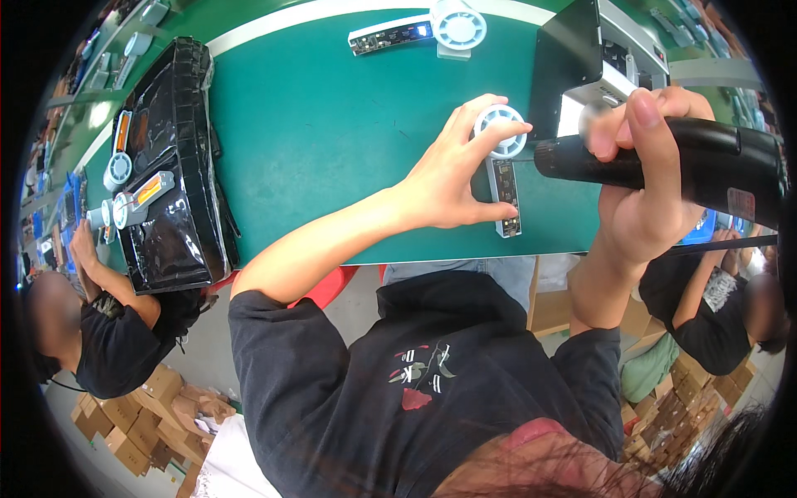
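While my right hand (652, 178) is closed around one black tool (714, 149) (its rear end fades into the dark rim), my left hand (448, 178) spans one pale fan (511, 146) on the green table (324, 141), just left of the tool's nose. A finger hides part of the grille; whether the tool touches it, I cannot tell. Farther off lie a second fan (458, 29), its board lit blue, and one black machine (569, 62), partly covered by my right hand.

Workshop, probably: green workbench (315, 124), cartons (126, 453)
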